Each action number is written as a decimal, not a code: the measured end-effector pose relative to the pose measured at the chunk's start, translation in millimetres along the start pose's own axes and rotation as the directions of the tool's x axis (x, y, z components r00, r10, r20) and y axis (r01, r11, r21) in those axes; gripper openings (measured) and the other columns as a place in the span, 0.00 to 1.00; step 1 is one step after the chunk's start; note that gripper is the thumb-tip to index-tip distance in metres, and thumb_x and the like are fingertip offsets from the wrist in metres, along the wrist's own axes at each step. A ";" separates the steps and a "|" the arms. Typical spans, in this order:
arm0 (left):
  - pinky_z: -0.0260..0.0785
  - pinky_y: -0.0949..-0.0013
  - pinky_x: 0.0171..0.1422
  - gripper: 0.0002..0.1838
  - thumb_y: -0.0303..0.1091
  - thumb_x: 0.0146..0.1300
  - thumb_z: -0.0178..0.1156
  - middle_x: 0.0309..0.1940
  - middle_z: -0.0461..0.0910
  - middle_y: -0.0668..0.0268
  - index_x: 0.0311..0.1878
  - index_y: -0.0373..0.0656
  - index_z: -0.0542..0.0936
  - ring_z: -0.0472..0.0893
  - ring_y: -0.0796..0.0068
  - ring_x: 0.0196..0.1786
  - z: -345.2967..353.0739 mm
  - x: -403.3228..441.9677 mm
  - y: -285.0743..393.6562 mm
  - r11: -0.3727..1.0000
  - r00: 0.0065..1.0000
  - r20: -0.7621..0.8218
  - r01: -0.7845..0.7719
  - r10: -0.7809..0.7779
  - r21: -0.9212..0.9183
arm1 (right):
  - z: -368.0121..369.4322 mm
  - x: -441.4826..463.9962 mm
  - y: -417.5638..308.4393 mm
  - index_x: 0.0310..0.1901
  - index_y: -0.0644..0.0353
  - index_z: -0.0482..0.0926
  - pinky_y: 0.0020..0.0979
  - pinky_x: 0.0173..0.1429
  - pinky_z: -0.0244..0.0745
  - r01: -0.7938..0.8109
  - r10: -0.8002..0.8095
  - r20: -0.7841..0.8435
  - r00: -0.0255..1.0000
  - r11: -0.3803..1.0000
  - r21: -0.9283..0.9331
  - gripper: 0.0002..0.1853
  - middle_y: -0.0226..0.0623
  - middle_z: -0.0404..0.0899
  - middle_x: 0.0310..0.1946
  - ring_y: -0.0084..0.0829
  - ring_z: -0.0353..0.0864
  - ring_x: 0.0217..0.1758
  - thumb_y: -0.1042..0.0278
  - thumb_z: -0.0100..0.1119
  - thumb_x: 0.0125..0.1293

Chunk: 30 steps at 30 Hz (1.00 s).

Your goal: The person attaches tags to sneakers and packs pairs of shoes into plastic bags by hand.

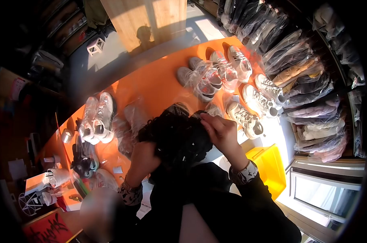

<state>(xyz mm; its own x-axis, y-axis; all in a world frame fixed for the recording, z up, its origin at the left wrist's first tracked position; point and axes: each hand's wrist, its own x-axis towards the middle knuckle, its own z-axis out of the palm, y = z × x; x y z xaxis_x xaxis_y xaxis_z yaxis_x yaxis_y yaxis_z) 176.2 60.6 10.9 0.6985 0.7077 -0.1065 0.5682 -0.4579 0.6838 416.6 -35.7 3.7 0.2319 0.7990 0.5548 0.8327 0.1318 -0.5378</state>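
A black, ruffled, fluffy-looking item [177, 139] with small glinting specks is held up in front of my body, between both hands. My left hand [145, 160] grips its left side, with the fingertips hidden behind the dark material. At its upper right edge, my right hand [220, 129] pinches the material between thumb and fingers. What kind of item it is cannot be made out. Behind it stretches an orange counter [151, 81]. White sneakers [97, 117] stand to the left, and a laced sneaker [245, 119] is just beyond my right hand.
Several shoes, some in clear plastic [208, 79], line the far right of the counter. A yellow bin [268, 168] stands at my right. Plastic-covered garments [297, 69] hang along the right side. A small stool [95, 46] is on the floor. A blurred pale shape [100, 212] fills the lower left.
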 end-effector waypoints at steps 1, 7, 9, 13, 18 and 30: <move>0.74 0.55 0.44 0.14 0.27 0.47 0.62 0.33 0.82 0.48 0.40 0.38 0.84 0.81 0.47 0.40 4.7 1.4 -5.2 1.000 1.000 -0.022 0.001 -0.001 0.003 | 1.2 -0.4 -6.0 0.43 0.60 0.82 0.31 0.25 0.71 0.035 -0.033 0.054 0.998 0.998 -0.042 0.12 0.37 0.77 0.21 0.34 0.78 0.21 0.77 0.66 0.56; 0.74 0.56 0.42 0.14 0.30 0.45 0.63 0.32 0.81 0.47 0.38 0.36 0.83 0.82 0.48 0.38 10.4 6.7 -22.7 0.992 0.984 -0.177 -0.003 -0.019 -0.128 | 6.6 -17.5 -13.0 0.43 0.61 0.81 0.32 0.23 0.69 0.076 -0.078 -0.008 0.997 0.983 -0.168 0.16 0.37 0.75 0.20 0.35 0.75 0.19 0.82 0.66 0.50; 0.74 0.55 0.41 0.13 0.30 0.44 0.64 0.31 0.81 0.48 0.35 0.36 0.83 0.81 0.48 0.36 10.2 5.0 -20.0 0.996 0.987 -0.150 0.054 -0.063 -0.066 | 7.3 -22.8 -15.2 0.42 0.62 0.80 0.32 0.23 0.69 0.085 -0.083 0.020 0.996 0.983 -0.162 0.16 0.37 0.75 0.20 0.35 0.75 0.19 0.83 0.65 0.49; 0.73 0.53 0.36 0.10 0.31 0.39 0.65 0.25 0.79 0.50 0.27 0.36 0.81 0.80 0.48 0.31 34.0 -1.9 -18.9 0.988 0.974 -0.223 0.010 0.025 0.154 | 16.9 -28.0 -23.2 0.41 0.63 0.76 0.32 0.22 0.70 0.129 -0.126 0.045 0.991 0.990 -0.054 0.16 0.37 0.76 0.20 0.36 0.76 0.19 0.85 0.62 0.49; 0.72 0.53 0.35 0.10 0.32 0.40 0.65 0.26 0.79 0.52 0.28 0.38 0.82 0.80 0.49 0.32 45.5 -4.9 -12.9 0.989 0.953 -0.299 -0.013 0.057 0.148 | 24.4 -35.3 -18.3 0.41 0.64 0.75 0.31 0.21 0.70 0.098 -0.105 -0.076 0.992 0.991 -0.092 0.14 0.38 0.78 0.22 0.34 0.77 0.17 0.86 0.61 0.51; 0.75 0.60 0.36 0.22 0.38 0.50 0.67 0.35 0.82 0.53 0.49 0.39 0.82 0.83 0.53 0.33 48.2 -1.8 -2.2 0.949 0.789 -0.529 -0.240 0.314 0.204 | 7.6 -5.2 -41.6 0.37 0.59 0.75 0.36 0.28 0.72 0.012 -0.014 -0.009 1.000 0.974 -0.226 0.15 0.37 0.73 0.27 0.38 0.78 0.30 0.78 0.61 0.43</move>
<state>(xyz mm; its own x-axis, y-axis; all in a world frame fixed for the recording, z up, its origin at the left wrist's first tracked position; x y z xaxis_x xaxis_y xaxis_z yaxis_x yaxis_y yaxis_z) 194.6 34.3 -25.2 0.4989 0.6990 0.5123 0.4600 -0.7146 0.5270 376.9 -40.9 18.4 0.2246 0.7916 0.5682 0.9275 0.0051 -0.3738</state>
